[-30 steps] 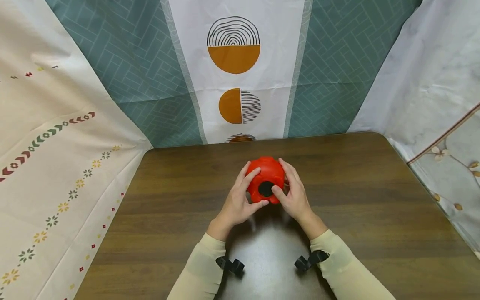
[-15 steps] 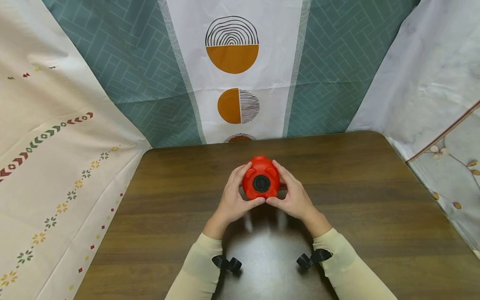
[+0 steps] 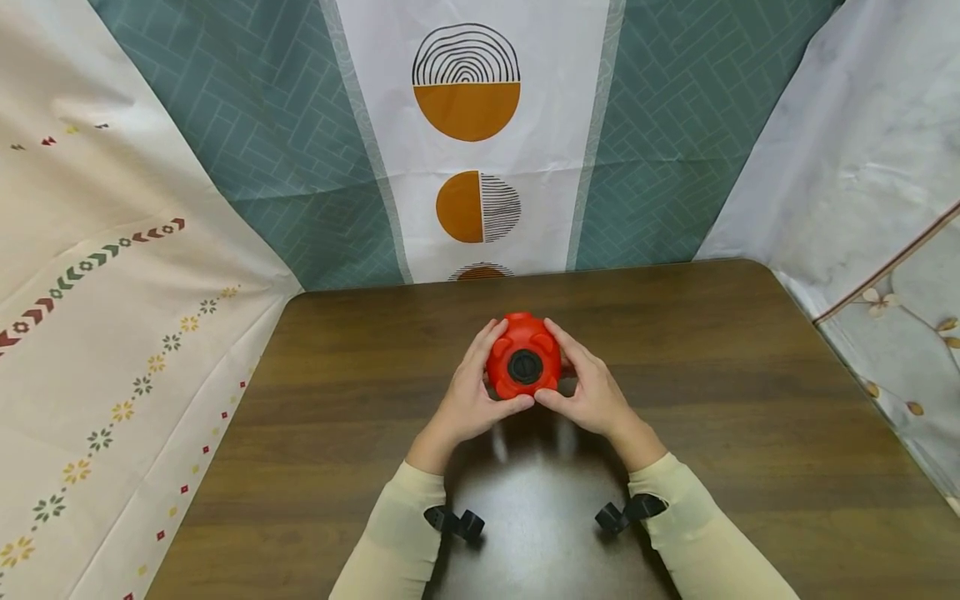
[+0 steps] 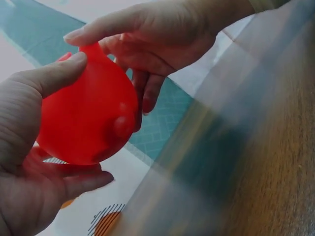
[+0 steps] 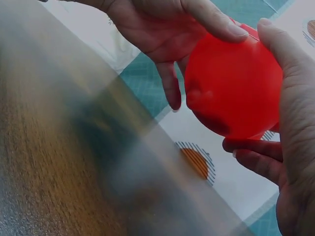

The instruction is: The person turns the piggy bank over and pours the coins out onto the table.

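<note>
A glossy red round object (image 3: 522,333) with rounded lobes and a black round plug (image 3: 525,366) is held up over the table. Its plug side faces the head camera. My left hand (image 3: 467,390) grips its left side, thumb along the near edge. From the right, my right hand (image 3: 592,392) grips it too, and the two thumbs nearly meet at the front. The left wrist view shows the smooth red side (image 4: 91,108) with a small bump. In the right wrist view, fingers curl beneath the red body (image 5: 234,88).
The brown wooden table (image 3: 360,358) lies below, with a bright glare near its front. Teal and white patterned cloth (image 3: 300,125) hangs behind it, with pale cloths at both sides. Black camera mounts (image 3: 456,525) sit on both wrists.
The red object has been turned so its black plug faces the head camera squarely, and it shifted slightly left. My right thumb has moved off the plug to the near edge.
</note>
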A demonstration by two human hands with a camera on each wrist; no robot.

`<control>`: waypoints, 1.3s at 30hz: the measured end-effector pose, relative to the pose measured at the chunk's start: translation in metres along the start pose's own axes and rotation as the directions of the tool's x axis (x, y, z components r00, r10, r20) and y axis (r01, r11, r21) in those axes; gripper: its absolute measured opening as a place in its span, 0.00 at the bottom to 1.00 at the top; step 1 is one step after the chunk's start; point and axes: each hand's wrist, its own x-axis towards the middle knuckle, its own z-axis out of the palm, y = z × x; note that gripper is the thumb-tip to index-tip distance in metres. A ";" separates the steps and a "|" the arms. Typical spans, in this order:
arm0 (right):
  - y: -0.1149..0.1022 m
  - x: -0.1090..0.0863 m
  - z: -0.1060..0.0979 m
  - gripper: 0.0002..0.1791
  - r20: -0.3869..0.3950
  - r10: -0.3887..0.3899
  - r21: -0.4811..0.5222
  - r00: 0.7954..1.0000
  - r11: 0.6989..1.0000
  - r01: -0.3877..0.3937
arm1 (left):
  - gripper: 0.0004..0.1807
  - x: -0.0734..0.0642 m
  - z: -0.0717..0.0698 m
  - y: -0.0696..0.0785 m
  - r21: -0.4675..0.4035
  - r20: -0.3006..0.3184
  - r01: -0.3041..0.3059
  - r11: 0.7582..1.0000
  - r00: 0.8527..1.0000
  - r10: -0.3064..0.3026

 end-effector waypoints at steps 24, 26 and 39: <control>-0.023 0.010 0.004 0.15 -0.161 -0.036 0.034 0.986 0.999 0.042 | 0.50 0.004 0.021 -0.047 0.149 -0.136 0.052 0.987 0.990 -0.031; -0.024 0.010 0.006 0.12 -0.170 -0.044 0.028 0.985 0.998 0.049 | 0.50 0.004 0.022 -0.048 0.150 -0.138 0.051 0.987 0.990 -0.030; -0.022 0.009 0.008 0.07 -0.197 -0.049 -0.064 0.979 0.997 0.037 | 0.50 0.005 0.025 -0.047 0.187 -0.133 0.025 0.982 0.991 0.000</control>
